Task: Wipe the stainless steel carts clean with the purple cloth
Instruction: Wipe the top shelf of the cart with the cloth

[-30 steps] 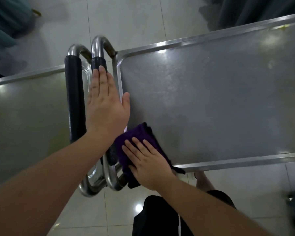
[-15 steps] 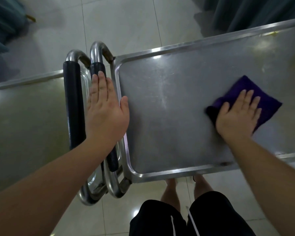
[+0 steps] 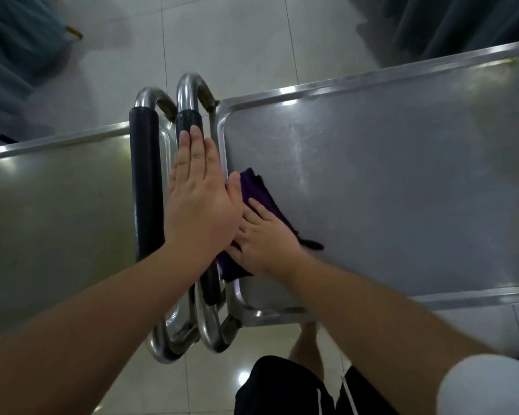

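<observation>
Head view, looking straight down. Nearest, showing black shorts (image 3: 282, 387) with a thin white stripe, a bare leg (image 3: 307, 336) just beyond them, and a blurred white sleeve (image 3: 486, 384) at the near right corner. Standing on pale glossy floor tiles (image 3: 237, 40), between the near ends of two steel carts.

Reaching forward with both bare arms. A little farther, pressing the right hand (image 3: 267, 238) flat on the purple cloth (image 3: 253, 190), fingers straight and slightly spread, gripping nothing, its left edge tucked under the other hand. Keeping the cloth on the top of the right cart (image 3: 402, 190), in the near left part of that surface, lying just beside the raised left rim, with its near end reaching that rim and a dark corner sticking out to the right of the wrist.

Laying the left hand (image 3: 200, 205) flat along the black sleeve of the right cart's handle (image 3: 188, 121), fingers straight and close together, pointing far, thumb angling out and touching the cloth.

Just left of that, showing the second handle (image 3: 146, 187), also wrapped in black, belonging to the left cart (image 3: 57, 220); both chrome bars running side by side, close together, curving down at the near and far ends.

Farther out, gleaming with streaks and light spots across the right cart's top, and carrying a small yellow speck (image 3: 508, 62) on the far rim. Beyond the carts, showing dark blue-green curtains (image 3: 18, 55) hanging at the far left and far right.
</observation>
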Motion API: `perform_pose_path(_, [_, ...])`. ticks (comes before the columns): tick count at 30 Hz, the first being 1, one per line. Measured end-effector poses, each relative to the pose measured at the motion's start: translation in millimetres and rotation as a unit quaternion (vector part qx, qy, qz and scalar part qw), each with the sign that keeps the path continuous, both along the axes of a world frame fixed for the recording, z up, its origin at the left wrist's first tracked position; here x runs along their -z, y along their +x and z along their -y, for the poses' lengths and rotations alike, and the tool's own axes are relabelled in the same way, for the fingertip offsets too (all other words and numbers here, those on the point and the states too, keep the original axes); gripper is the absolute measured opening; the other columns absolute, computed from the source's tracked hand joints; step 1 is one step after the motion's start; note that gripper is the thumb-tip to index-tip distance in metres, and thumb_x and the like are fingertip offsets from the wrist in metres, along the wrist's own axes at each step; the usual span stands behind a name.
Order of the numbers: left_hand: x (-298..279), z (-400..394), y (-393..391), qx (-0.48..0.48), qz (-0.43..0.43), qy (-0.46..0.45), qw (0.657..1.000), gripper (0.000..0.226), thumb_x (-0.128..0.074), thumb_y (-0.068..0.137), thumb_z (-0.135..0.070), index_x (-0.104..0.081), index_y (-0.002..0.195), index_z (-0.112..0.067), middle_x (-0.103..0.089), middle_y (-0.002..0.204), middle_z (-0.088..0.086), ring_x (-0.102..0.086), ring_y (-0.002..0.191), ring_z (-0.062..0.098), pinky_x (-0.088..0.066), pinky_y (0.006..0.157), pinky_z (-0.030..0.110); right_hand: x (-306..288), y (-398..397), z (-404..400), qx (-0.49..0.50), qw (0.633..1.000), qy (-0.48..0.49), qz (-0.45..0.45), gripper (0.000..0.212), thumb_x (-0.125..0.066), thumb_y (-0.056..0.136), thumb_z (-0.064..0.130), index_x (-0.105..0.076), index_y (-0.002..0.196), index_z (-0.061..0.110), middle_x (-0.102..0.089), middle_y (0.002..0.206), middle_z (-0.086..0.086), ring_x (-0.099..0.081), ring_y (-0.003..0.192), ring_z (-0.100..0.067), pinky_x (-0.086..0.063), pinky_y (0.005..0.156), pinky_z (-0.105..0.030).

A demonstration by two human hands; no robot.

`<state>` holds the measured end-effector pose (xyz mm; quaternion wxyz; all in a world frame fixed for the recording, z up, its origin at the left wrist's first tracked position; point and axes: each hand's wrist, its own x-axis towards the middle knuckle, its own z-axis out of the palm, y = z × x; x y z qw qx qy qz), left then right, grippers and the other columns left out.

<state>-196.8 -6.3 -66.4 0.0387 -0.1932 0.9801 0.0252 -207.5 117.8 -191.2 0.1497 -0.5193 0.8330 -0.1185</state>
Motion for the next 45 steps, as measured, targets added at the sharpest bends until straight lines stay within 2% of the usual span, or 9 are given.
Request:
perform_pose_path(9, [0, 2, -1, 0.000, -0.006, 0.029, 1.000, 0.070, -0.021, 0.113, -0.046, -0.009, 0.169, -0.006, 0.007, 0.178, 0.010, 0.015, 0.163, 0.019, 0.001, 0.133, 0.043, -11, -176, -200, 0.216, 0.969, 0.119, -0.025, 0.074, -0.026, 0.097, 0.061, -0.009, 0.164, 0.034, -0.015, 0.172, 0.005, -0.010, 0.159, -0.018, -0.007, 0.127, -0.040])
perform_pose_path(18, [-1, 4, -2, -0.003, -0.005, 0.036, 0.999, 0.072, -0.017, 0.110, -0.047, -0.008, 0.169, -0.007, 0.009, 0.178, 0.009, 0.017, 0.162, 0.018, 0.004, 0.132, 0.041, -14, -187, -111, 0.638, 0.765, 0.085, 0.025, 0.077, -0.023, 0.101, 0.052, -0.008, 0.166, 0.014, -0.003, 0.173, -0.006, -0.001, 0.159, -0.030, -0.002, 0.127, -0.051])
perform_pose_path(22, [1, 4, -1, -0.005, -0.014, 0.037, 0.999, 0.070, -0.022, 0.111, -0.044, -0.009, 0.169, -0.006, 0.008, 0.178, 0.009, 0.016, 0.163, 0.018, 0.004, 0.133, 0.040, -18, -106, 7, 0.563, 0.824, 0.048, 0.041, 0.076, -0.031, 0.101, 0.047, -0.012, 0.165, 0.011, -0.007, 0.173, -0.009, -0.004, 0.159, -0.031, -0.005, 0.127, -0.052])
perform_pose_path(26, [1, 3, -1, -0.010, -0.024, 0.031, 0.999, 0.067, -0.035, 0.111, -0.030, -0.012, 0.168, -0.004, 0.004, 0.178, 0.011, 0.009, 0.164, 0.022, 0.004, 0.133, 0.040, -11, -46, 61, 0.205, 0.978, 0.037, 0.023, 0.079, -0.011, 0.094, 0.048, 0.000, 0.165, 0.017, 0.002, 0.173, -0.006, 0.007, 0.159, -0.029, -0.008, 0.127, -0.054])
perform_pose_path(29, [1, 2, -2, -0.002, -0.010, 0.023, 1.000, 0.065, -0.028, 0.112, -0.031, -0.009, 0.169, -0.005, 0.008, 0.177, 0.011, 0.013, 0.163, 0.022, 0.002, 0.133, 0.043, 0, -79, 31, -0.055, 0.998, 0.033, -0.018, 0.069, -0.011, 0.101, 0.054, 0.005, 0.163, 0.029, 0.004, 0.171, 0.006, 0.010, 0.158, -0.021, -0.001, 0.128, -0.049])
perform_pose_path(31, [2, 3, -3, 0.000, -0.010, 0.034, 0.999, 0.066, -0.026, 0.113, -0.037, -0.010, 0.169, -0.006, 0.009, 0.177, 0.010, 0.015, 0.163, 0.020, 0.001, 0.133, 0.043, 2, -117, 0, -0.074, 0.996, 0.038, -0.014, 0.064, -0.015, 0.104, 0.060, -0.002, 0.162, 0.037, -0.002, 0.170, 0.013, 0.005, 0.158, -0.013, 0.003, 0.127, -0.042])
perform_pose_path(37, [7, 6, 0, 0.007, -0.032, 0.037, 0.999, 0.068, -0.024, 0.112, -0.043, -0.016, 0.168, -0.005, 0.004, 0.178, 0.011, 0.013, 0.163, 0.020, -0.001, 0.133, 0.044, -6, -249, -123, 0.273, 0.959, 0.070, -0.035, 0.075, -0.028, 0.096, 0.057, -0.021, 0.164, 0.027, -0.017, 0.172, -0.001, -0.014, 0.158, -0.028, -0.011, 0.126, -0.047])
perform_pose_path(42, [9, 6, 1, 0.006, -0.039, 0.043, 0.998, 0.068, -0.025, 0.111, -0.043, -0.018, 0.168, -0.006, 0.002, 0.178, 0.010, 0.013, 0.163, 0.018, 0.004, 0.132, 0.039, -7, -276, -115, 0.603, 0.791, 0.098, 0.010, 0.078, -0.016, 0.099, 0.056, -0.004, 0.166, 0.016, 0.000, 0.174, -0.004, 0.000, 0.159, -0.030, -0.002, 0.127, -0.051])
perform_pose_path(45, [8, 7, 1, 0.007, -0.046, 0.048, 0.998, 0.067, -0.028, 0.111, -0.041, -0.019, 0.168, -0.007, 0.002, 0.178, 0.010, 0.012, 0.163, 0.019, 0.004, 0.132, 0.039, -12, -253, -42, 0.654, 0.752, 0.074, 0.039, 0.081, -0.021, 0.099, 0.054, -0.005, 0.165, 0.011, 0.000, 0.173, -0.008, 0.001, 0.159, -0.032, 0.000, 0.127, -0.051])
